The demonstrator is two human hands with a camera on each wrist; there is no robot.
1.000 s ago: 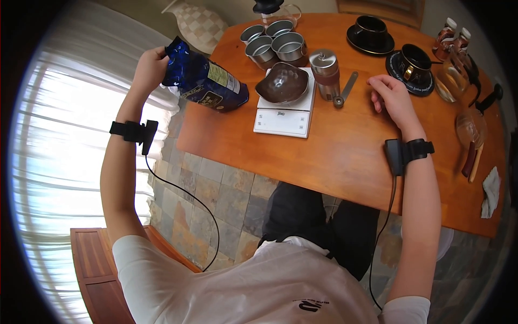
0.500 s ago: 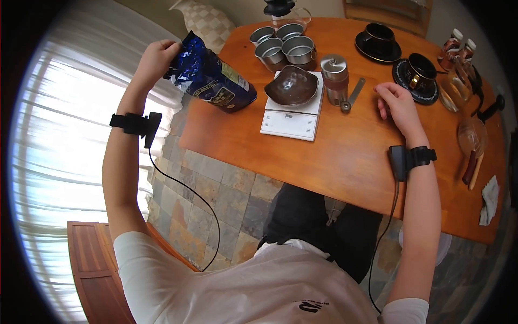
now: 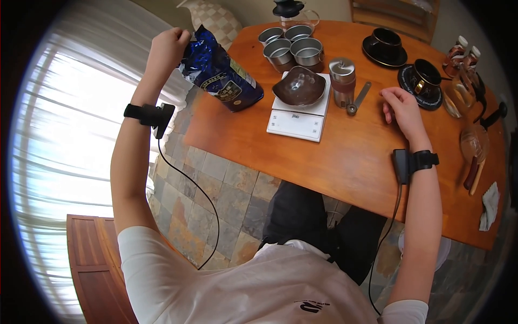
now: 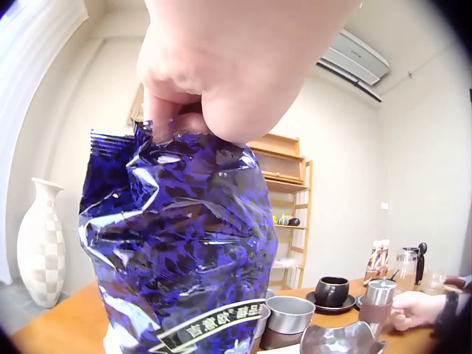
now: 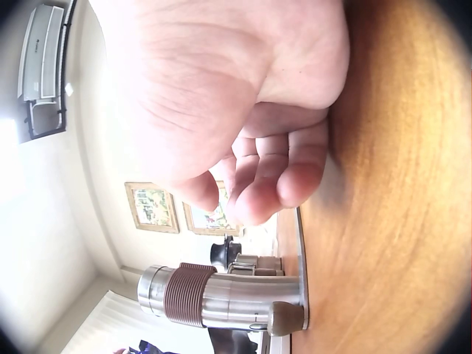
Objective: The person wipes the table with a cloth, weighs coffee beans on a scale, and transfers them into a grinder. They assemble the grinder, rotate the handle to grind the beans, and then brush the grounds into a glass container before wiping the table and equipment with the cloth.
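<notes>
My left hand (image 3: 166, 54) pinches the top of a blue foil bag (image 3: 224, 81), which leans at the table's left side. In the left wrist view the fingers (image 4: 173, 122) grip the bag's crimped top edge. Right of the bag, a dark wavy bowl (image 3: 299, 89) sits on a white scale (image 3: 295, 125). My right hand (image 3: 403, 110) rests on the table with loosely curled fingers and holds nothing. A steel grinder with a brown band (image 3: 342, 83) stands between bowl and right hand, its crank handle (image 3: 360, 97) beside it.
Several metal cups (image 3: 278, 54) stand behind the scale, a glass pot (image 3: 302, 20) behind them. Two black cups on saucers (image 3: 385, 42), small bottles (image 3: 456, 54), a glass kettle (image 3: 463, 94) and a cloth (image 3: 489, 207) lie to the right.
My left hand has risen slightly and shifted right, and the bag's top has come more upright with it. The head view has shifted a little; my right hand stays on the table.
</notes>
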